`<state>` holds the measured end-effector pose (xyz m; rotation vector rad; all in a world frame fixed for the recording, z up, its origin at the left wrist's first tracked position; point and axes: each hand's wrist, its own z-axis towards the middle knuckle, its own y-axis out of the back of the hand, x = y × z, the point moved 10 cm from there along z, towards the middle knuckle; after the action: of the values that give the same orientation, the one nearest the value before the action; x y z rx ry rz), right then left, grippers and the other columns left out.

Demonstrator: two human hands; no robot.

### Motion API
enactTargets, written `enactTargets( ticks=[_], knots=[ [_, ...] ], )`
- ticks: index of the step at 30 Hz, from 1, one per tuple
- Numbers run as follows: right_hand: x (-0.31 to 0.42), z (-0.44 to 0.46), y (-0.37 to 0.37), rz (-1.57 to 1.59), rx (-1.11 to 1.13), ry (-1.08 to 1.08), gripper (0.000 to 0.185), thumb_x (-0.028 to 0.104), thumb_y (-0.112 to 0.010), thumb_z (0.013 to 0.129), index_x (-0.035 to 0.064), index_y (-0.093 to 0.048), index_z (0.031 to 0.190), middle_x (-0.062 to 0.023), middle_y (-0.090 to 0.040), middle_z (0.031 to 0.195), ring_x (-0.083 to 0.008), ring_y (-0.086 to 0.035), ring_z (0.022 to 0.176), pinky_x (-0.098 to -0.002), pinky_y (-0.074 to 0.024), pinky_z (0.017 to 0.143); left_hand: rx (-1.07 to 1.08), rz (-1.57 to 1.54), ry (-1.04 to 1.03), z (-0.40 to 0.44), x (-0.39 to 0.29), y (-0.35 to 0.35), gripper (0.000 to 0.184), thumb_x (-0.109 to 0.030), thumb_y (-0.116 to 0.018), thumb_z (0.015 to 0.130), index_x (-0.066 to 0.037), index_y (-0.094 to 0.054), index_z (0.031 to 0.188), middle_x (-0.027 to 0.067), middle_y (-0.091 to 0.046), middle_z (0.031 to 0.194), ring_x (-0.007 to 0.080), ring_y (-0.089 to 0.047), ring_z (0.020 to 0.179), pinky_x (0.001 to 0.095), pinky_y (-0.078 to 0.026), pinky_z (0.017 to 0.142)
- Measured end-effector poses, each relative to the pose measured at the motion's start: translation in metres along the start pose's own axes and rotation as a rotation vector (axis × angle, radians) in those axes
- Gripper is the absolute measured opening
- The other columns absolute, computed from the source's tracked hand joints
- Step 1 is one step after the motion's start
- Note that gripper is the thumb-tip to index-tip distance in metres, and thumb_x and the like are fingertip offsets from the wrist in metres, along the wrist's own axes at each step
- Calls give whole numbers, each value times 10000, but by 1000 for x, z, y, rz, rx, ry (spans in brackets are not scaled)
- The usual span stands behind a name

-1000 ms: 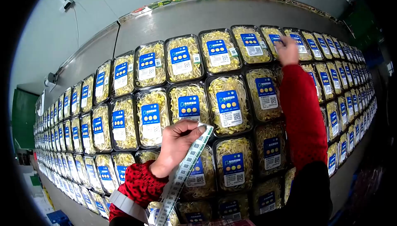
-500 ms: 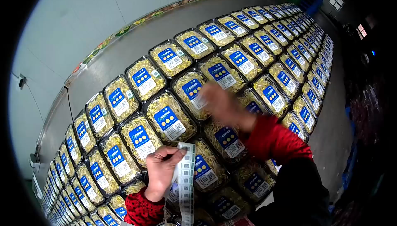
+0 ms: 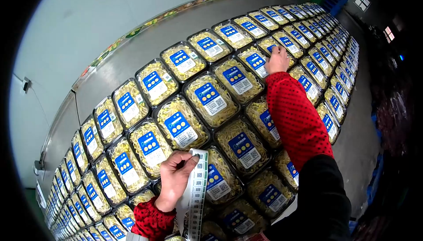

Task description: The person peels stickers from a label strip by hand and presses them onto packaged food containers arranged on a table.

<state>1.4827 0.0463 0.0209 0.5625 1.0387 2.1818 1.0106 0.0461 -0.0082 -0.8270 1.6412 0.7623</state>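
My left hand [image 3: 175,177] pinches a strip of small QR-code stickers [image 3: 199,188] between thumb and fingers. The strip hangs down over the packs at the lower middle. Farther off, my right hand [image 3: 278,60] is closed with its fingertips at the top of a bean sprout pack [image 3: 267,44]; whatever they pinch is hidden. Rows of black trays of bean sprouts surround both hands, each with a blue and white label. One tray, the bean sprout pack [image 3: 182,124] just beyond my left hand, lies flat. Some packs in the far row carry a small green-edged sticker [image 3: 166,77].
The packs stand in tight rows on a metal table [image 3: 185,27] with a colourful strip [image 3: 132,33] along its back edge. A pale wall [image 3: 97,16] rises behind. At the far end are blue crates [image 3: 333,1]. Dark floor lies to the right.
My right hand has moved away from me and to the right, from above the near packs to a pack farther along. My left hand stays nearly in place with the sticker strip.
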Motion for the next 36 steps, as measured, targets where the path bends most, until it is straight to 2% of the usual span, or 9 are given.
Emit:
enactTargets(
  ticks=[3, 6, 12, 15, 19, 26, 32, 35, 36],
  knots=[
    [113, -87, 33, 845, 525, 495, 225, 155, -655, 865, 23, -611, 1042, -143, -609, 1043, -271, -594, 983, -373, -490, 852, -37, -14, -83, 0, -14, 1, 92, -10, -710, 833, 37, -684, 906, 34, -622, 836, 85, -562, 755, 213, -454, 694],
    [202, -198, 139, 1270, 1115, 455, 197, 141, -702, 843, 38, -665, 1007, -94, -659, 881, -166, -635, 757, -295, -510, 691, -30, -14, -137, -1, -24, -3, 96, -18, -719, 827, 33, -695, 905, 42, -629, 840, 94, -564, 752, 212, -452, 694],
    [197, -216, 179, 1285, 815, 492, 149, 92, -691, 821, 8, -623, 923, -129, -609, 804, -242, -615, 695, -333, -470, 623, -48, -56, -15, -10, -14, -5, 107, -58, -734, 834, 43, -700, 841, 18, -641, 716, 69, -552, 641, 217, -447, 590],
    [193, -226, 168, 1191, 888, 560, 120, 101, -631, 847, 32, -535, 864, -175, -568, 902, -333, -598, 848, -401, -476, 731, -9, -23, -10, -14, -10, -17, 100, -43, -740, 821, 43, -688, 815, 21, -632, 699, 65, -532, 624, 223, -434, 576],
    [107, -85, 91, 1040, 382, 402, 152, 148, -592, 885, 16, -553, 821, -166, -550, 1036, -336, -540, 1013, -386, -434, 904, 50, 80, -61, -24, -6, -23, 94, -27, -752, 797, 34, -682, 804, 33, -618, 726, 71, -535, 642, 227, -427, 578],
    [55, -49, -31, 521, 602, 196, 169, 183, -630, 798, 19, -607, 832, -166, -529, 1053, -331, -471, 1098, -416, -400, 929, 71, -80, 61, -21, 8, -19, 89, -14, -723, 828, 36, -681, 889, 3, -609, 790, 48, -525, 667, 195, -430, 604],
    [75, -65, 46, 161, -13, 252, 210, 192, -675, 787, 54, -601, 927, -119, -539, 1104, -324, -530, 1036, -453, -438, 839, 22, 2, -67, -17, -11, -7, 80, -16, -709, 836, 34, -694, 896, 26, -620, 924, 54, -534, 708, 200, -433, 615],
    [163, -145, 80, 884, 877, 393, 298, 282, -650, 874, 20, -626, 1015, -137, -615, 960, -255, -607, 919, -381, -488, 793, 3, -23, -77, -16, -12, -4, 93, -11, -707, 832, 30, -701, 915, 34, -635, 908, 51, -534, 701, 200, -436, 612],
    [198, -168, 138, 1236, 888, 563, 220, 204, -667, 843, 2, -631, 920, -123, -637, 833, -222, -637, 782, -374, -500, 714, 2, 15, -114, -16, -16, -4, 92, -12, -711, 830, 32, -702, 911, 36, -641, 902, 51, -535, 699, 202, -439, 610]
  ],
)
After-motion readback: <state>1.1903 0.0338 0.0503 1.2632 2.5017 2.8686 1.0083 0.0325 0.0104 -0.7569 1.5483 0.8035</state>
